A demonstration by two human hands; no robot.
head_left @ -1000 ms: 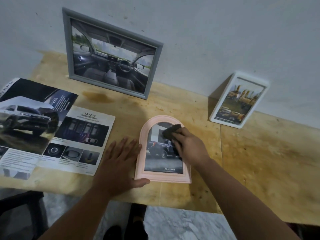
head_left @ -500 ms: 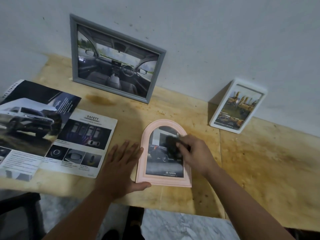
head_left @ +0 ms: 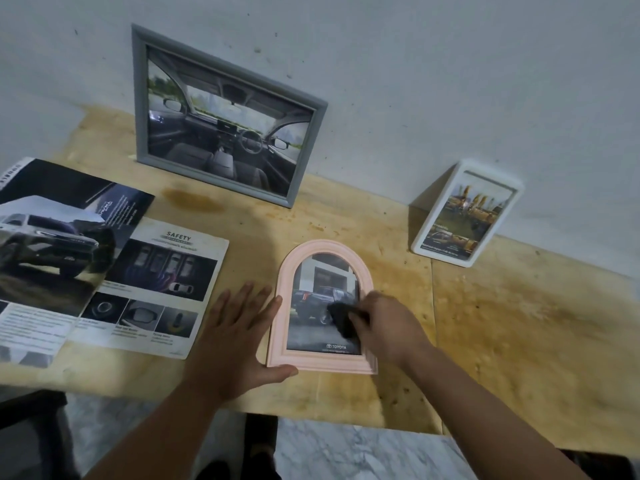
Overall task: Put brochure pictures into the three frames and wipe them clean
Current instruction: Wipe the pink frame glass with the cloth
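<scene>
Since a second ago the right hand [head_left: 384,327] has slid the dark cloth [head_left: 341,318] from the top of the arch down to the lower right of the glass.

At 9 o'clock on the worktop [head_left: 519,323] lies the open brochure [head_left: 104,265]. At 11 o'clock the grey frame [head_left: 221,116] leans on the wall, its picture already in.

The left hand [head_left: 239,337] lies flat with its fingers straight. It presses on the worktop and touches the left edge of the pink frame [head_left: 323,306]. That frame lies flat in the middle, picture in.

The right hand's fingers are curled around the cloth and rub it on the glass.

To do this well, I think the left hand should keep the frame from sliding. The cloth should go softly into the corners and along the bottom edge too.

At 2 o'clock the white frame [head_left: 467,213] leans on the wall, also filled.
</scene>
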